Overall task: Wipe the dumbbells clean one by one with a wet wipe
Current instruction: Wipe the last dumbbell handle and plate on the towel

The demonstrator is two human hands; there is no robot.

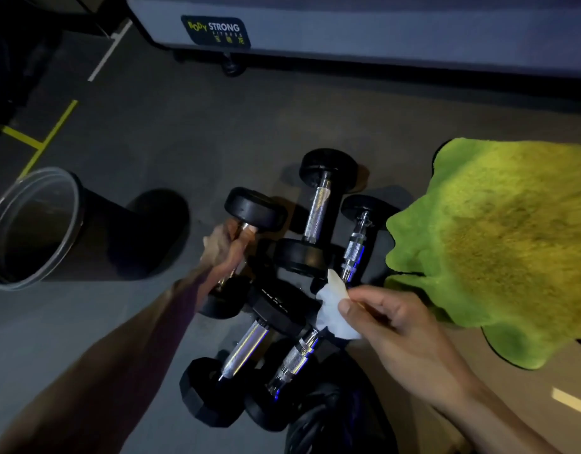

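Several black dumbbells with chrome handles lie in a cluster on the dark floor. My left hand (224, 245) grips the handle of the leftmost dumbbell (254, 208), whose round upper head shows above my fingers. My right hand (390, 322) pinches a crumpled white wet wipe (331, 306) just above the middle of the pile. Beside the wipe lies a dumbbell with a knurled handle (351, 253). Another dumbbell (318, 204) lies behind it, and two more, one with a smooth handle (246, 348) and one knurled (294, 363), lie nearest me.
A black bin (83, 231) with a clear liner stands at the left. A green fuzzy mat (511, 231) covers the floor at the right. A grey machine base (348, 31) with a castor runs along the back. Yellow and white lines mark the floor at the left.
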